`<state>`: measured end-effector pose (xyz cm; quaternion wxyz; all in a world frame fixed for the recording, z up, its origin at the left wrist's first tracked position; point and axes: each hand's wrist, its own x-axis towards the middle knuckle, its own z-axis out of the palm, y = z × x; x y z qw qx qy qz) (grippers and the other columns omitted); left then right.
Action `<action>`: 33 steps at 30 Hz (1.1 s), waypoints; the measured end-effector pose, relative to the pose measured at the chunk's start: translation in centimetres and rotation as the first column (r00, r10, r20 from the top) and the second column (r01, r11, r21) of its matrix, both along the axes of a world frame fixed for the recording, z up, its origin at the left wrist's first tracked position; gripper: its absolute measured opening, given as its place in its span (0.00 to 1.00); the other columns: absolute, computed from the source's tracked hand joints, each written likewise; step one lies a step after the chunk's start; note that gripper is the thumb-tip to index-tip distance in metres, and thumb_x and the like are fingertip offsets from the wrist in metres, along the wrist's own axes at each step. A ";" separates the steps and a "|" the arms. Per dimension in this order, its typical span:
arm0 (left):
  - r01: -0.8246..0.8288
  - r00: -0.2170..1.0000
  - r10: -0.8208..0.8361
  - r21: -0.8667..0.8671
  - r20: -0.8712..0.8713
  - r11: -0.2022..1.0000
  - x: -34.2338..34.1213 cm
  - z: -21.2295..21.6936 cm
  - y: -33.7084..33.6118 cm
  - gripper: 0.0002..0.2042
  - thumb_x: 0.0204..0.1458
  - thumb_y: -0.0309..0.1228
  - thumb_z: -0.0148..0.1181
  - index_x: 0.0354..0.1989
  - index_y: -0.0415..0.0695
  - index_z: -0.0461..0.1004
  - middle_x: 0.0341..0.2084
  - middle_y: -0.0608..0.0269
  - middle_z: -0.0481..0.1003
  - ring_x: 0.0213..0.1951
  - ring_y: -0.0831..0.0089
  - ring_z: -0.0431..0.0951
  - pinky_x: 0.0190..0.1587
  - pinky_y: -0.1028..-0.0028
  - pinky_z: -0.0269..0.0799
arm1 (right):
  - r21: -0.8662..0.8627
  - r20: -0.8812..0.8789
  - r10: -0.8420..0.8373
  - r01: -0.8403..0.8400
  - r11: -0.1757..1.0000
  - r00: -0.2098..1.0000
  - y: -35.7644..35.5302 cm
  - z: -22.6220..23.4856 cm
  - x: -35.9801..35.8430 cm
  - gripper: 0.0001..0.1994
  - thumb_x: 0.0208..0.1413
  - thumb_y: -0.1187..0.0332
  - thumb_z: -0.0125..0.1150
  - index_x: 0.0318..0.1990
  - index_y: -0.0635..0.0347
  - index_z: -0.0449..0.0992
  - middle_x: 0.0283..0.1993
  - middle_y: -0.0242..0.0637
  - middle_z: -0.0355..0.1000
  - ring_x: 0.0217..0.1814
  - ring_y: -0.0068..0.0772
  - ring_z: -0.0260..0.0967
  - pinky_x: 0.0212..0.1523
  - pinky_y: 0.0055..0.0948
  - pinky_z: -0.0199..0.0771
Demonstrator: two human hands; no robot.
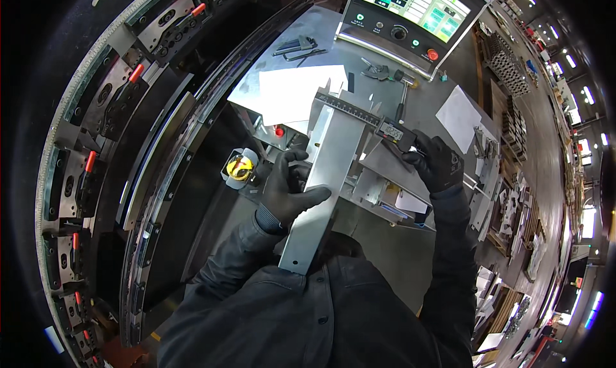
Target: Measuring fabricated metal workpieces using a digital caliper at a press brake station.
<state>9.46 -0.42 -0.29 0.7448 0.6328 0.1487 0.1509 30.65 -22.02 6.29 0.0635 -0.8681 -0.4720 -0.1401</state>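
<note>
My left hand point(289, 187), in a black glove, grips a long bent sheet-metal strip point(324, 175) near its middle, thumb across its face. The strip runs from my chest up toward the workbench. My right hand point(436, 162), also gloved in black, holds the display slider of a digital caliper point(378, 121). The caliper's beam lies across the top end of the strip, with its jaws over the strip's width.
A grey workbench point(423, 98) carries white paper sheets point(292, 92), hex keys point(295, 47), pliers point(378, 71) and a control panel with a screen point(414, 12). A yellow tape measure point(239, 168) sits left of my hand. A large curved tool turret point(96, 143) fills the left. Racks of parts stand at right.
</note>
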 end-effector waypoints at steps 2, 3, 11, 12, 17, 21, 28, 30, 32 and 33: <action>-0.036 0.999 0.036 0.026 -0.001 0.999 0.2 0.5 -0.2 0.49 0.35 0.21 0.69 0.66 0.42 0.42 0.32 0.56 0.72 0.25 0.79 0.69 0.26 0.82 0.65 | 0.030 0.016 0.021 -0.022 0.999 1.000 0.2 -0.5 0.0 0.22 0.48 0.52 0.58 0.49 0.48 0.70 0.27 0.31 0.69 0.22 0.35 0.67 0.21 0.31 0.63; -0.073 0.997 0.073 0.053 0.000 0.996 0.3 1.0 -0.4 0.50 0.34 0.21 0.70 0.66 0.43 0.40 0.30 0.56 0.72 0.24 0.79 0.69 0.25 0.81 0.64 | 0.061 0.034 0.042 -0.044 0.997 0.999 0.3 -0.8 0.0 0.22 0.48 0.51 0.58 0.50 0.48 0.70 0.27 0.31 0.69 0.22 0.35 0.67 0.20 0.31 0.63; -0.141 0.988 0.138 0.034 0.065 0.989 0.5 2.1 -0.6 0.52 0.34 0.20 0.70 0.67 0.44 0.39 0.19 0.62 0.72 0.16 0.79 0.67 0.18 0.81 0.61 | -0.069 0.044 0.001 0.002 0.998 0.999 -0.4 0.4 -0.5 0.24 0.47 0.50 0.58 0.51 0.49 0.69 0.29 0.30 0.69 0.21 0.34 0.67 0.19 0.31 0.63; -0.111 0.991 0.109 0.023 0.071 0.994 0.5 2.1 -0.5 0.51 0.34 0.20 0.69 0.66 0.44 0.40 0.17 0.63 0.71 0.16 0.79 0.68 0.18 0.81 0.60 | 0.006 0.066 0.039 -0.039 0.999 0.997 -0.2 0.1 -0.5 0.25 0.46 0.50 0.58 0.51 0.49 0.69 0.29 0.30 0.69 0.21 0.33 0.67 0.19 0.30 0.63; -0.015 0.996 0.017 -0.019 0.086 1.000 0.7 2.2 -0.3 0.47 0.37 0.19 0.67 0.66 0.43 0.42 0.12 0.66 0.68 0.14 0.79 0.67 0.16 0.82 0.58 | 0.180 0.151 0.106 -0.133 0.975 0.983 -0.1 -0.7 -0.5 0.25 0.46 0.50 0.59 0.51 0.49 0.69 0.31 0.30 0.69 0.21 0.33 0.67 0.19 0.30 0.63; -0.010 0.997 0.014 -0.051 0.082 0.999 0.6 2.6 -0.5 0.44 0.40 0.18 0.64 0.66 0.41 0.43 0.10 0.67 0.66 0.12 0.82 0.63 0.14 0.82 0.57 | 0.050 0.176 0.024 -0.033 0.998 0.984 -0.5 -0.4 -0.9 0.25 0.45 0.50 0.59 0.51 0.50 0.69 0.32 0.31 0.70 0.23 0.33 0.68 0.21 0.29 0.65; 0.023 0.996 -0.021 -0.020 0.089 1.000 0.7 2.3 -0.1 0.42 0.41 0.21 0.64 0.65 0.42 0.46 0.11 0.66 0.68 0.11 0.80 0.65 0.15 0.82 0.58 | 0.126 0.168 0.033 -0.055 0.991 0.985 -0.3 0.0 -1.2 0.26 0.44 0.52 0.61 0.51 0.51 0.69 0.33 0.32 0.70 0.23 0.32 0.67 0.21 0.28 0.65; 0.035 0.988 -0.034 -0.005 0.152 0.999 0.8 1.9 0.0 0.40 0.42 0.21 0.63 0.65 0.42 0.47 0.10 0.67 0.67 0.11 0.80 0.65 0.15 0.82 0.59 | 0.178 0.252 0.074 -0.122 0.976 0.965 -0.2 -0.5 -0.8 0.26 0.43 0.53 0.61 0.51 0.51 0.69 0.34 0.32 0.70 0.24 0.32 0.67 0.21 0.28 0.65; 0.036 0.989 -0.038 0.019 0.140 0.999 0.6 1.9 0.1 0.40 0.43 0.21 0.63 0.65 0.42 0.48 0.10 0.67 0.67 0.11 0.80 0.65 0.15 0.82 0.59 | 0.192 0.275 0.090 -0.146 0.970 0.957 -0.1 -0.7 -0.4 0.25 0.43 0.53 0.61 0.50 0.51 0.69 0.34 0.31 0.70 0.24 0.31 0.67 0.22 0.28 0.65; 0.032 0.991 -0.037 0.041 0.129 0.999 0.5 2.0 0.1 0.39 0.43 0.21 0.63 0.64 0.41 0.49 0.09 0.67 0.66 0.10 0.80 0.65 0.15 0.82 0.60 | 0.203 0.298 0.110 -0.175 0.963 0.948 0.1 -0.8 -0.2 0.25 0.43 0.53 0.61 0.50 0.51 0.69 0.34 0.31 0.70 0.24 0.31 0.67 0.22 0.28 0.65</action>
